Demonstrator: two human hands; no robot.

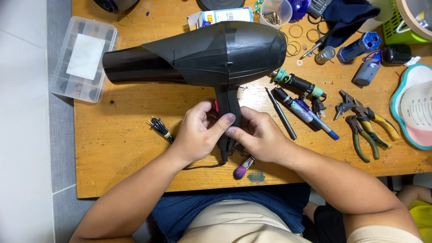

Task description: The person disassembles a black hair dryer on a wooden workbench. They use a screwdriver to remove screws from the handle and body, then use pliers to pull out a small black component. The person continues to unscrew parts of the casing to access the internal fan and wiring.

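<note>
Hair dryer: black hair dryer (211,54) lying on its side on the wooden worktop (121,135), barrel above the fingers, nozzle pointing to the far left of them, handle running down between the two hands
Left hand: left hand (198,132) wrapped on the left side of the handle, fingers curled together against it, thumb laid across the front
Right hand: right hand (258,135) closed on the right side of the handle, thumb tip touching the left thumb on the grip
Cord and plug: black cord leaves the handle base just below the fingers; its plug (159,126) lies just left of the left hand
Brush: small brush (243,169) with purple bristles, just below the right hand, beside a teal stain
Right of the fingers: black rod (281,114), blue-and-black marker (303,112), green-tipped soldering iron (297,83), then two pliers (366,126), well apart from the hands
Far left: clear plastic compartment box (83,58) with a blank white rectangular label on its lid, overhanging the worktop edge
Above the dryer: small carton (220,15) with a white and blue printed face, partly hidden by the barrel; clear cup of rubber bands (275,13) beside it
In the way: nothing lies between the hands and the handle
</note>
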